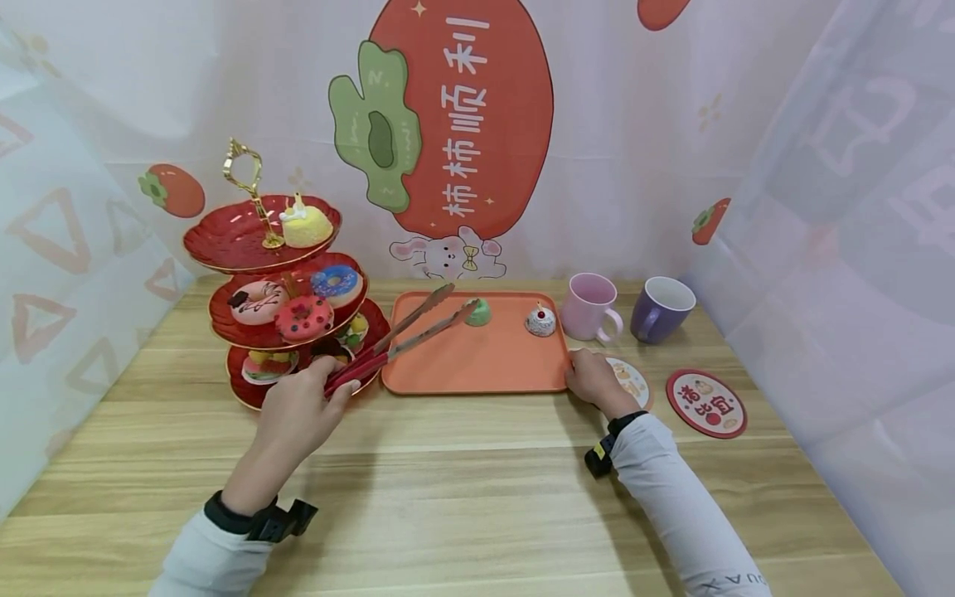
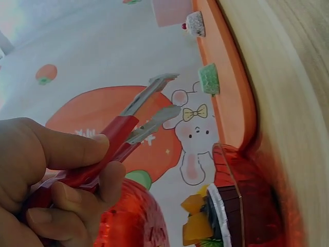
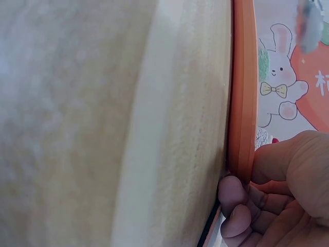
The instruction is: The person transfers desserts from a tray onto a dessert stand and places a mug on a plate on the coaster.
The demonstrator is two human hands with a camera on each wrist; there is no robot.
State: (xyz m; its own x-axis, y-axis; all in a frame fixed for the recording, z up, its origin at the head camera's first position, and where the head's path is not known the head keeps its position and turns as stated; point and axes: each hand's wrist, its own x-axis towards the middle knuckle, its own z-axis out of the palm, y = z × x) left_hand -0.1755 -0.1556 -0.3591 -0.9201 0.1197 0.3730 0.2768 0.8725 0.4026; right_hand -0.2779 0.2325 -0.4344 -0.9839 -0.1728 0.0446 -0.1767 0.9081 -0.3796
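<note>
My left hand (image 1: 302, 406) grips a pair of red-handled metal tongs (image 2: 110, 141). The tongs' tips stand apart with nothing between them, raised above the orange tray (image 1: 462, 373). One tip overlaps a small green cake (image 1: 478, 313) in the head view, while the left wrist view shows a gap between them. A white speckled cake (image 1: 540, 320) with a red berry sits at the tray's right end. At the tray's front right corner my right hand (image 1: 595, 380) pinches the rim between thumb and fingers, as the right wrist view (image 3: 277, 190) shows.
A three-tier red stand (image 1: 246, 228) on the left bears a yellow cake (image 1: 306, 225), several donuts (image 1: 304, 318) and other treats. Pink (image 1: 587, 307) and purple mugs (image 1: 660, 315) stand right of the tray. Two round coasters (image 1: 706, 404) lie before them. Printed cloth hangs behind.
</note>
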